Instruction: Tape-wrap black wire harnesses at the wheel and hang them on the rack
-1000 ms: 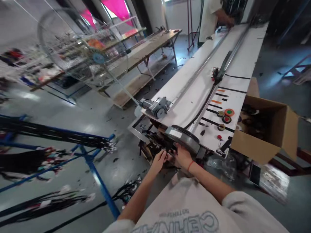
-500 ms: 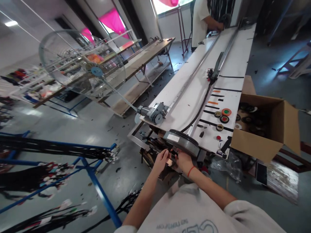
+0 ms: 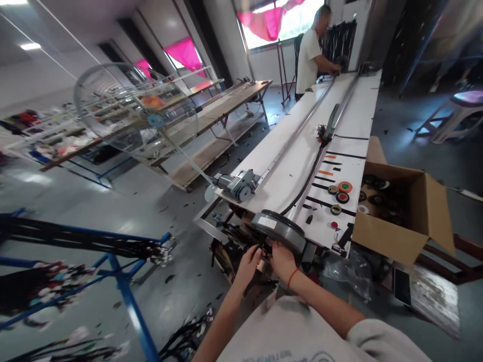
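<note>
- Position: we find both hands at lower centre of the frame, at the near end of the long white worktop [image 3: 277, 176], in front of and below the flat, round dark-grey drum with a white label [image 3: 279, 229].
- Grip, left hand [image 3: 247, 264]: thumb and fingertips drawn close together in a pinch. Whatever may lie between them is too dark and small for us to identify.
- Grip, right hand [image 3: 283, 261]: fingers curled inward at the drum's lower edge, fingertips partly hidden. We cannot tell how far it is closed, what it holds, or whether it touches the drum.
- Beside the drum: a slim black cable [image 3: 307, 186] curves from its far side up the worktop toward the frame's upper right. Neither hand is on this stretch.
- Step in hand: we judge this to be close two-handed fingerwork beneath the drum, with the fingertips almost meeting.
- Next move: in our judgement it calls for both hands working together, a fine pinch on the left, and knuckles kept clear of the drum's rim.
</note>
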The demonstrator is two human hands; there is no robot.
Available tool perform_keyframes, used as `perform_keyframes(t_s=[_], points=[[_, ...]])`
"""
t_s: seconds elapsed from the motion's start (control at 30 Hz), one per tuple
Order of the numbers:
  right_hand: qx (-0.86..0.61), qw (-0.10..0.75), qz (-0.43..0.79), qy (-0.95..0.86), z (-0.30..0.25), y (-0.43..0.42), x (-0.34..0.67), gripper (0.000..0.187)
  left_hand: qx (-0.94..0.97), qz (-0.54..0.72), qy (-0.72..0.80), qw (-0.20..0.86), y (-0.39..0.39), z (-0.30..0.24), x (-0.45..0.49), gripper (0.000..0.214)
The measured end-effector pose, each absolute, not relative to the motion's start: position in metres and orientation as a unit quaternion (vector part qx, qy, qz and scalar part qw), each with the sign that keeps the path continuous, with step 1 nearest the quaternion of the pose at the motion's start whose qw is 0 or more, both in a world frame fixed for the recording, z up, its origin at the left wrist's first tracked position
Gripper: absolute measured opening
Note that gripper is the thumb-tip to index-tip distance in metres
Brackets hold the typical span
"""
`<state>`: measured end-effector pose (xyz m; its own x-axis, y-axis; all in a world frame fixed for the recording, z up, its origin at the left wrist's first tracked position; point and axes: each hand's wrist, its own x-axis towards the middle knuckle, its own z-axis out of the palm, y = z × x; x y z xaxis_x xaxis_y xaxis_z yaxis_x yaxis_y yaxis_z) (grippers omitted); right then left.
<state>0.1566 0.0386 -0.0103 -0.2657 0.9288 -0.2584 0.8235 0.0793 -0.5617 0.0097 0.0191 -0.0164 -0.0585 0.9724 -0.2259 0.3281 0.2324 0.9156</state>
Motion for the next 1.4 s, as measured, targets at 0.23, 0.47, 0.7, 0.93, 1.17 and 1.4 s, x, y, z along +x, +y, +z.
perform_keyframes(t_s=[0.23, 0.47, 0.7, 0.93, 1.17, 1.4], points=[[-0.59, 0.099, 0.311, -0.739, -0.018, 0.045, 0.153, 0.043, 0.516, 0.357, 0.646, 0.435, 0.003, -0.034, 0.006, 0.064], [-0.562, 0.185, 0.346, -0.728, -0.03, 0.06, 0.166, 0.01, 0.542, 0.368, 0.61, 0.446, 0.009, -0.017, 0.002, 0.044], [-0.527, 0.223, 0.36, -0.737, -0.03, 0.067, 0.182, 0.014, 0.57, 0.378, 0.571, 0.455, 0.013, -0.031, 0.005, 0.028], [-0.448, 0.225, 0.34, -0.796, -0.015, 0.076, 0.181, 0.029, 0.575, 0.366, 0.576, 0.451, 0.004, -0.056, 0.015, 0.024], [-0.368, 0.148, 0.239, -0.886, -0.011, 0.08, 0.161, 0.037, 0.618, 0.303, 0.607, 0.398, -0.002, -0.041, 0.025, 0.021], [-0.335, 0.183, 0.265, -0.886, 0.026, 0.069, 0.207, 0.039, 0.508, 0.258, 0.704, 0.424, -0.043, -0.054, 0.021, 0.014]])
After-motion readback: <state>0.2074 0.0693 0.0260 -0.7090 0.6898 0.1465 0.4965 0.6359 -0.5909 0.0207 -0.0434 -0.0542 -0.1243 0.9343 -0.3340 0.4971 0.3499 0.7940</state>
